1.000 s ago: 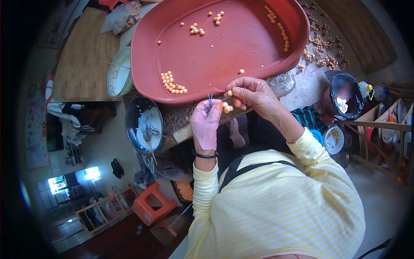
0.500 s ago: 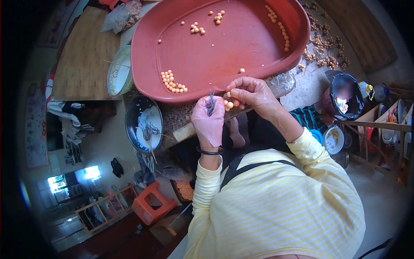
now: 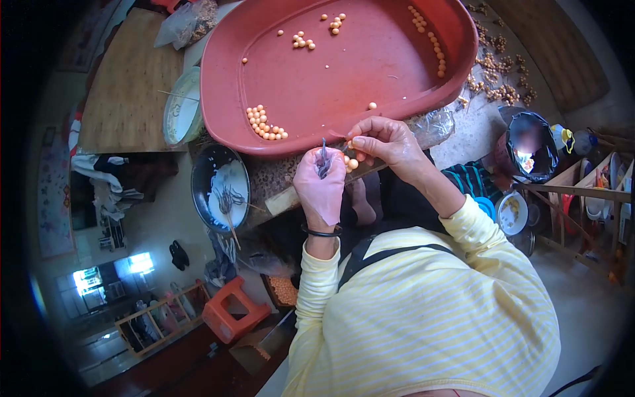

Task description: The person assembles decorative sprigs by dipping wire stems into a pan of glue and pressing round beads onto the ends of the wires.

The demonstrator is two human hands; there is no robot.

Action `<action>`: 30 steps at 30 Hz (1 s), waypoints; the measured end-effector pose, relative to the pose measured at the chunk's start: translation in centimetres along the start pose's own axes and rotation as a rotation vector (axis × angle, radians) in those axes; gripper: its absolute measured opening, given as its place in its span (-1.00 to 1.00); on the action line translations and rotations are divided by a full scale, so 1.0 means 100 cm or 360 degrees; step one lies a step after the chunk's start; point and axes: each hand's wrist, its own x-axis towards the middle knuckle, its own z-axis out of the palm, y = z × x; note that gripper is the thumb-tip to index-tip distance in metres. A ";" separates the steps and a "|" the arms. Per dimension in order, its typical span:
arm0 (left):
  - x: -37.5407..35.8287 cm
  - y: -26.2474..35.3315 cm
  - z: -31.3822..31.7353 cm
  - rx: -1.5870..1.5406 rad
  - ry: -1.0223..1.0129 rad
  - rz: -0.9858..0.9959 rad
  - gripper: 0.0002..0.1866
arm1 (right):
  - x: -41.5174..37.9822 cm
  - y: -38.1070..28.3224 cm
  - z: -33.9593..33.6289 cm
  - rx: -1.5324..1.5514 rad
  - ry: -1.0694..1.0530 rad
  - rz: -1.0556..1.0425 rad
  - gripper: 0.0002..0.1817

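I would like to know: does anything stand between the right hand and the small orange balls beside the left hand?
Nothing visible stands between the right hand and the small orange balls beside the left hand. The right hand is very close to them; whether it touches them is hard to tell.

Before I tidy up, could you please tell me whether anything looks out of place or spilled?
Small pale specks lie in the red tub, unlike the larger orange balls there, so they look like stray debris.

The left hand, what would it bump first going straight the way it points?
Likely the near side of the red tub, just ahead of the left hand; depth is unclear, so it might pass over.
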 end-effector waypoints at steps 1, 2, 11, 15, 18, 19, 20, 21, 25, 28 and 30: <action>0.000 0.000 0.000 0.0002 -0.0005 -0.0006 -0.93 | 0.000 0.000 0.000 -0.0008 0.0003 -0.0003 -0.90; 0.000 -0.001 -0.001 0.0004 -0.0010 -0.0012 -0.93 | 0.000 0.001 0.001 -0.0016 0.0006 -0.0007 -0.90; 0.000 -0.005 -0.001 -0.0003 -0.0026 -0.0018 -0.93 | -0.001 0.003 0.002 -0.0103 0.0009 -0.0111 -0.91; 0.000 -0.010 0.000 -0.0062 -0.0047 -0.0044 -0.93 | 0.000 0.006 0.002 -0.0138 0.0002 -0.0161 -0.91; 0.001 -0.011 0.000 -0.0078 -0.0045 -0.0084 -0.92 | 0.000 0.006 0.002 -0.0174 -0.0002 -0.0164 -0.91; 0.001 -0.010 0.000 -0.0076 -0.0046 -0.0085 -0.92 | 0.000 0.006 0.003 -0.0172 -0.0001 -0.0163 -0.91; 0.001 -0.009 0.000 -0.0116 -0.0064 -0.0122 -0.92 | -0.001 0.005 0.004 -0.0172 0.0004 -0.0163 -0.92; 0.000 -0.008 0.001 -0.0155 -0.0082 -0.0160 -0.91 | -0.002 0.003 0.005 -0.0171 0.0009 -0.0162 -0.92; 0.001 -0.009 0.002 -0.0236 -0.0115 -0.0227 -0.91 | -0.003 -0.001 0.008 -0.0168 0.0022 -0.0149 -0.92; 0.004 -0.014 0.002 -0.0252 -0.0126 -0.0175 -0.91 | -0.002 -0.001 0.009 -0.0168 0.0043 -0.0140 -0.92; 0.005 -0.014 0.003 -0.0264 -0.0122 -0.0189 -0.91 | 0.000 -0.001 0.009 -0.0168 0.0038 -0.0158 -0.93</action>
